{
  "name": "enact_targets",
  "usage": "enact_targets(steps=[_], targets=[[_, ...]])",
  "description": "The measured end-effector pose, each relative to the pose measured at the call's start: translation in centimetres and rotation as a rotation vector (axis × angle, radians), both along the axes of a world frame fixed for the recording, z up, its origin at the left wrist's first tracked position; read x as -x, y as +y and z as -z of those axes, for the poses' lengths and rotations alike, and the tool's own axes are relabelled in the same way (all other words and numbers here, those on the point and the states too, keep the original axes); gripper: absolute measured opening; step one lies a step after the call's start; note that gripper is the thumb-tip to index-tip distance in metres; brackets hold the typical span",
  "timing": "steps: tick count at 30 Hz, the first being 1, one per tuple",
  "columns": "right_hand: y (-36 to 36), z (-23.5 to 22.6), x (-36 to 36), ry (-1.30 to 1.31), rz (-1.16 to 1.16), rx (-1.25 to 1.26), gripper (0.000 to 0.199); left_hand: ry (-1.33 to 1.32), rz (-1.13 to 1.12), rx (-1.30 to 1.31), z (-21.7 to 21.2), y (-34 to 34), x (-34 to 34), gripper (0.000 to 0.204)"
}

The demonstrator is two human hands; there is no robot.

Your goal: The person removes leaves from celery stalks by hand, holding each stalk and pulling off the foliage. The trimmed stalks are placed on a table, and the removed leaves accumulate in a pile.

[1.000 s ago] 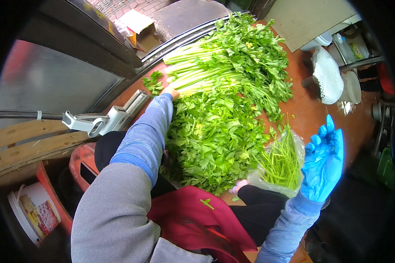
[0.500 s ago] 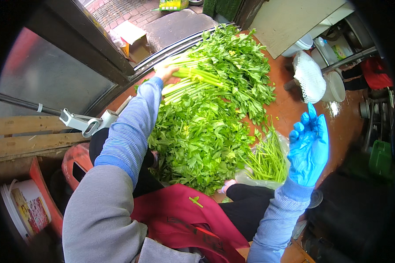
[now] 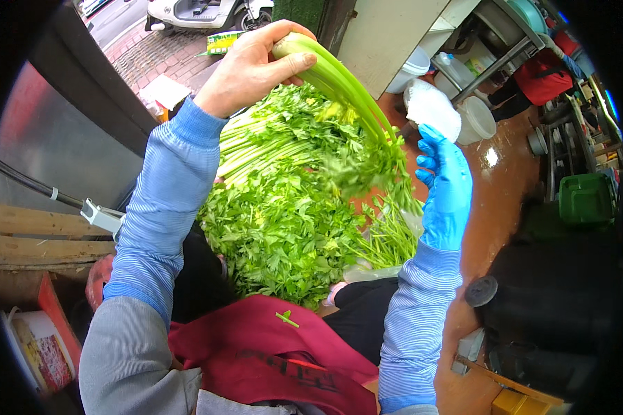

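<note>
My bare left hand (image 3: 253,68) is raised and closed round the root end of a bunch of celery (image 3: 342,83). Its green stalks arch to the right, and the leafy tops hang blurred above the floor. My right hand (image 3: 446,197), in a blue glove, is up at the right with its fingers apart, holding nothing, near those leaves. Below lies a large pile of leafy celery (image 3: 284,221), its pale stalks pointing left at the far side. Thin green stems (image 3: 384,238) rest on a clear plastic bag beside the pile.
A stool with a white padded top (image 3: 432,111) and a white bucket (image 3: 476,121) stand at the right. A green basin (image 3: 587,199) sits farther right. At the left are a metal-framed door (image 3: 93,76) and a white tub (image 3: 45,349). A scooter (image 3: 208,12) is outside.
My left hand has lifted the celery bunch off the pile, up and toward me. My right hand has shifted left, closer to the leaves. The view has turned to the right.
</note>
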State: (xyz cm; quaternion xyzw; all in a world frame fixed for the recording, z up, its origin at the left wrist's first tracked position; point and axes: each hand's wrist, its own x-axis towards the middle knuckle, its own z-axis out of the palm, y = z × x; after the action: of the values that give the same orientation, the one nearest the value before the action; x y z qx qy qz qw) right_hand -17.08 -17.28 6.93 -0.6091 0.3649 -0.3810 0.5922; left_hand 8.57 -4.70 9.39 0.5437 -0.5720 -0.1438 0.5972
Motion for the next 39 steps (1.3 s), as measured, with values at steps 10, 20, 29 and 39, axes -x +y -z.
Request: enact_targets(steps=[10,20,29,39], targets=[[2.4,-0.4,-1.5,-0.070,-0.472,0.176,0.040,0.014,0.229,-0.096,-5.1,1.7,2.7,0.029],[0.6,-0.8,-0.5,-0.071,-0.400,-0.082,0.029,0.153,0.270,-0.031,0.2,-4.8,8.8,0.039],[-1.5,0.3,0.3,-0.289,-0.118,-0.193,0.033,0.257,0.264,-0.236,5.9,-6.4,14.3,0.044],[-1.2,-0.3,1.2,-0.191,-0.092,-0.141,0.029,0.097,0.273,-0.260,7.7,-6.8,14.6,0.020]])
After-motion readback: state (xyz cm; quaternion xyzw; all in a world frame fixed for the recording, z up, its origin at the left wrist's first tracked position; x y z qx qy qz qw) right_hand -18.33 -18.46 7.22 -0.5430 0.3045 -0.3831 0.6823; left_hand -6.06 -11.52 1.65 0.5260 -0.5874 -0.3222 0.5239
